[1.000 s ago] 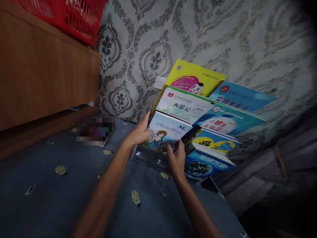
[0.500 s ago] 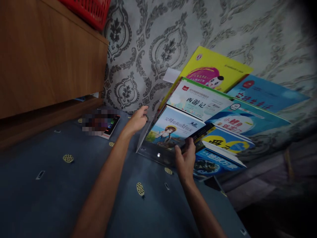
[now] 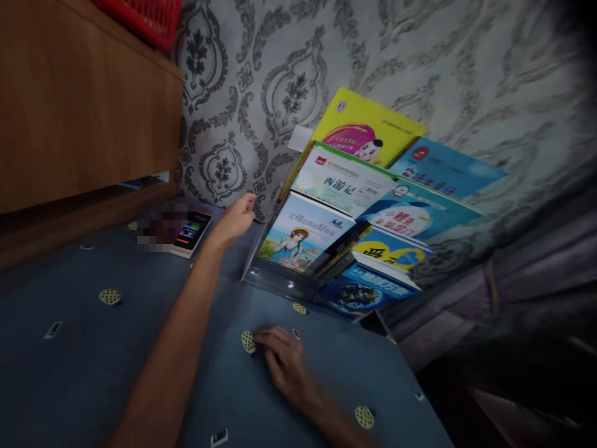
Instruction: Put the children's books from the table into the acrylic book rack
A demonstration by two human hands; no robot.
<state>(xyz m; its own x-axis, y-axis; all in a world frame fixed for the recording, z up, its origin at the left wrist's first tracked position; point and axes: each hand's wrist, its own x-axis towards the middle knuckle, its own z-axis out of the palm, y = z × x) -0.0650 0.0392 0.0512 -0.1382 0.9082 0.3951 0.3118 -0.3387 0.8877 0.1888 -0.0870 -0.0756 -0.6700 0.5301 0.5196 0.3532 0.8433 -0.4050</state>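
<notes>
A clear display stand (image 3: pixel 261 274) leans back near the patterned wall, with books in tiers. In its lower tiers are a book with a girl in a yellow hat (image 3: pixel 305 236), a yellow and blue book (image 3: pixel 396 246) and a dark blue book (image 3: pixel 359 289). Higher up sit a pale book (image 3: pixel 342 183), a teal book (image 3: pixel 420 208), a yellow book (image 3: pixel 368 127) and a light blue book (image 3: pixel 450 168). My left hand (image 3: pixel 237 216) hovers left of the stand, fingers loosely bent and holding nothing visible. Low over the cloth, in front of the stand, my right hand (image 3: pixel 285 362) is empty, fingers loosely apart and slightly blurred.
Another book (image 3: pixel 191 233), partly pixelated, lies on the dark blue cloth (image 3: pixel 153 330) at the left. Beyond it stands a wooden cabinet (image 3: pixel 93 112) with a red basket (image 3: pixel 156 22) on top. A curtain (image 3: pixel 448 292) hangs at the right.
My right hand has left the front of the girl-cover book and moved down and left over the cloth. My left hand stays beside the stand. The whole view has shifted slightly.
</notes>
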